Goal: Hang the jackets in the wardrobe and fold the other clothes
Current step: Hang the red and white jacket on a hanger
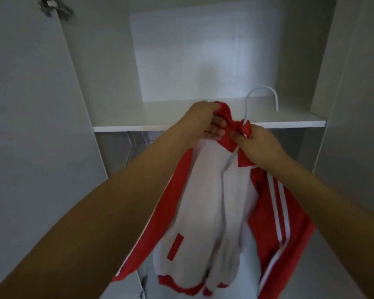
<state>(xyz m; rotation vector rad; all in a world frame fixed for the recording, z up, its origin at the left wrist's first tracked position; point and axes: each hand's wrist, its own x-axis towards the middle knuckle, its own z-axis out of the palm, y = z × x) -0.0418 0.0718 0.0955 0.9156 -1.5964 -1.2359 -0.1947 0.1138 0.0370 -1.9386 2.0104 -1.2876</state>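
Both hands, left hand (205, 124) and right hand (257, 143), pinch the red-and-white jacket (214, 201) collar, so keep the hanger (261, 100) hook upright and lower it toward the rail, probably under the shelf (138, 124).

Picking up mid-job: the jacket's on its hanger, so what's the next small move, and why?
Probably lower it under the shelf toward the rail. Both the left hand and right hand grip the jacket collar, and the hanger hook rises free above the shelf.
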